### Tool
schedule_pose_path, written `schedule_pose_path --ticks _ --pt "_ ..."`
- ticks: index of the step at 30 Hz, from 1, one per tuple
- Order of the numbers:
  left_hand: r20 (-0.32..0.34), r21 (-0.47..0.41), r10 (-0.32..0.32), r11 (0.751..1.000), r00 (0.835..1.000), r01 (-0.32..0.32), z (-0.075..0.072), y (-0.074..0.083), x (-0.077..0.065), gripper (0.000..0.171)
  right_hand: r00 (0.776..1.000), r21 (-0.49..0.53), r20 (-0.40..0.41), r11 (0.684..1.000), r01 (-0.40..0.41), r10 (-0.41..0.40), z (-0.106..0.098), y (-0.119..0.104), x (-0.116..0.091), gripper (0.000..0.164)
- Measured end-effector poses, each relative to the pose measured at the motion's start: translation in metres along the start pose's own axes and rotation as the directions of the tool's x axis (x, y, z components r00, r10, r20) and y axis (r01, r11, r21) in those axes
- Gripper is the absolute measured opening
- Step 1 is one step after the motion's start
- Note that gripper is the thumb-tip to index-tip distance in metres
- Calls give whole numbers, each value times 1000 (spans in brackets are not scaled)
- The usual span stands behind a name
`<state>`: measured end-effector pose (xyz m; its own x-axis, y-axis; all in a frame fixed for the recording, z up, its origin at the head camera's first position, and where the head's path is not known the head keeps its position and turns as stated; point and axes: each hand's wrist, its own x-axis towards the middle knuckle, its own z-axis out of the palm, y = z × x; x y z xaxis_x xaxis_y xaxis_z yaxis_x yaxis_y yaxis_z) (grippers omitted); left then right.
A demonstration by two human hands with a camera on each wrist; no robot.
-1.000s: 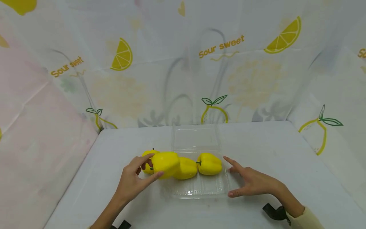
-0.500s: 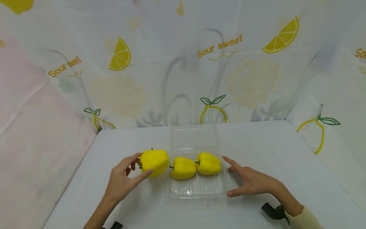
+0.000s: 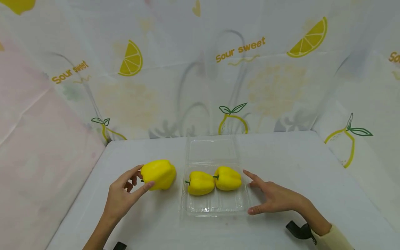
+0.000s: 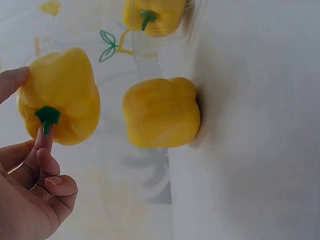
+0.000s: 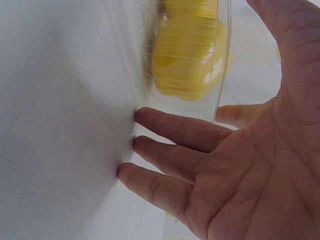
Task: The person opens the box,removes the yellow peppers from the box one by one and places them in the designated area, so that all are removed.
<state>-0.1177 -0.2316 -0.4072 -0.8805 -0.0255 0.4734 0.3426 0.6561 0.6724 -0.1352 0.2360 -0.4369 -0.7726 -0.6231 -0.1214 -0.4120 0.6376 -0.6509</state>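
My left hand (image 3: 122,196) grips a yellow bell pepper (image 3: 160,175) between thumb and fingers, raised above the table left of a clear plastic clamshell box (image 3: 231,206). In the left wrist view, its green stem faces the hand, and another yellow pepper (image 4: 161,114) rests on the table beyond; the held one hides it in the head view. Inside the box lie two more yellow peppers, one in the middle left (image 3: 201,183) and one farther right (image 3: 228,178). My right hand (image 3: 276,198) is spread beside the box's right wall, fingertips down at the table.
The box's transparent lid (image 3: 213,150) is folded back, flat toward the rear of the white table (image 3: 281,156). A lemon-print cloth (image 3: 175,86) hangs behind and along both sides. A black wrist mount (image 3: 300,231) sits by the right wrist.
My left hand has carried the held pepper left, away from over the box's left edge, so that it now covers the pepper on the table. The right hand stays in place.
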Motion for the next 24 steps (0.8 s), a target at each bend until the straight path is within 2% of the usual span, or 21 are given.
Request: schedule_pose_path --ticks 9,13,24 --pt "-22 42 -55 998 998 56 -8 -7 0 53 1000 7 0 1000 1 -1 0 -1 0 115" --pt "-53 52 -72 996 996 75 -11 -10 0 52 1000 11 0 1000 1 -1 0 -1 0 114" --pt "-92 92 -117 988 989 126 -14 -21 0 51 1000 9 -2 1000 -2 2 0 -2 0 114"
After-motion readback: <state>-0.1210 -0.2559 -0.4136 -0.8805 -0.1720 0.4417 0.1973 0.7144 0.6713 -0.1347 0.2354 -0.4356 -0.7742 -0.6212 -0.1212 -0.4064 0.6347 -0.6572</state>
